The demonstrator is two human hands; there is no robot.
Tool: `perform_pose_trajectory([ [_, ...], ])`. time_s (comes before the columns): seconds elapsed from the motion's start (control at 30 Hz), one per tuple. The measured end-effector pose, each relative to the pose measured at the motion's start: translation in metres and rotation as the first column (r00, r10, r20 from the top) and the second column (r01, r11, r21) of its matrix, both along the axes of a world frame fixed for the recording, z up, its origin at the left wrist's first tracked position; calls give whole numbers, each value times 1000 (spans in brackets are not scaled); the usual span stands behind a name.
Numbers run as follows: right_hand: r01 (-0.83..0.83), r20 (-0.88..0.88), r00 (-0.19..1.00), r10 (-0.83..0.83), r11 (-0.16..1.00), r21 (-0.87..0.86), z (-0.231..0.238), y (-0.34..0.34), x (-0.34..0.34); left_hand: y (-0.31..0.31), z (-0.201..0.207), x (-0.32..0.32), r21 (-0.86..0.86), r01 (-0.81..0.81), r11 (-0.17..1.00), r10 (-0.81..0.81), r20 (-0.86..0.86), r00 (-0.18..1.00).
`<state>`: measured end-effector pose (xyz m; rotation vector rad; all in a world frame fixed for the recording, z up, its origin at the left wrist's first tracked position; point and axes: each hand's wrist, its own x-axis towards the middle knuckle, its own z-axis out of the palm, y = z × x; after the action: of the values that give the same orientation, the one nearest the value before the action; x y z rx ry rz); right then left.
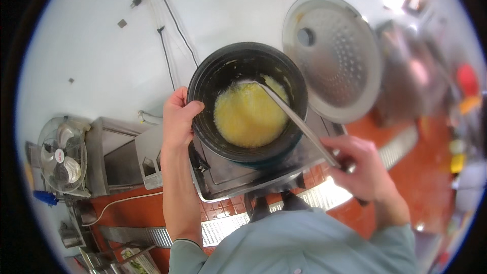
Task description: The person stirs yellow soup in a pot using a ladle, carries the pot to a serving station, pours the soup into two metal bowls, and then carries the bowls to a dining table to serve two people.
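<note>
In front of me a deep black pot (207,83) stands on a metal surface. Pale yellow food (248,119), grainy or frothy, lies in its bottom; I cannot tell which kind it is. My left hand (180,114) is closed on the pot's left rim, thumb over the edge. My right hand (359,165) is wrapped round the handle of a long metal ladle or spoon (297,119). This utensil slants over the right rim, and its head is partly sunk in the yellow food.
A round metal lid (332,58) with small dimples or holes stands raised behind the pot at right. The metal stand (228,182) has a raised edge. Cables (170,12) hang on the white wall. A fan (62,157) is at left, above a red tiled floor (127,208).
</note>
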<state>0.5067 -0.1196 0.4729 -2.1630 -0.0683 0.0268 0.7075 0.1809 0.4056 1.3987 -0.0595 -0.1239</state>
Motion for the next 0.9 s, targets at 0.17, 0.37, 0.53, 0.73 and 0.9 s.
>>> perform_pose_trajectory([
  [0.17,13,-26,1000,-10,991,137,-3,15,12,16,36,-24,52,-87,995,76,188,979],
  [0.37,-381,104,922,372,920,94,-6,37,25,55,46,-72,211,-389,896,320,301,899],
  [0.53,-673,-38,740,671,739,-39,-4,30,35,91,47,-139,208,-622,755,551,314,773],
  [0.73,-738,-51,675,736,674,-44,-9,63,54,113,36,-230,363,-812,458,734,361,575],
  [0.9,-847,120,532,838,526,77,-50,124,52,121,17,-305,374,-888,268,868,308,391],
])
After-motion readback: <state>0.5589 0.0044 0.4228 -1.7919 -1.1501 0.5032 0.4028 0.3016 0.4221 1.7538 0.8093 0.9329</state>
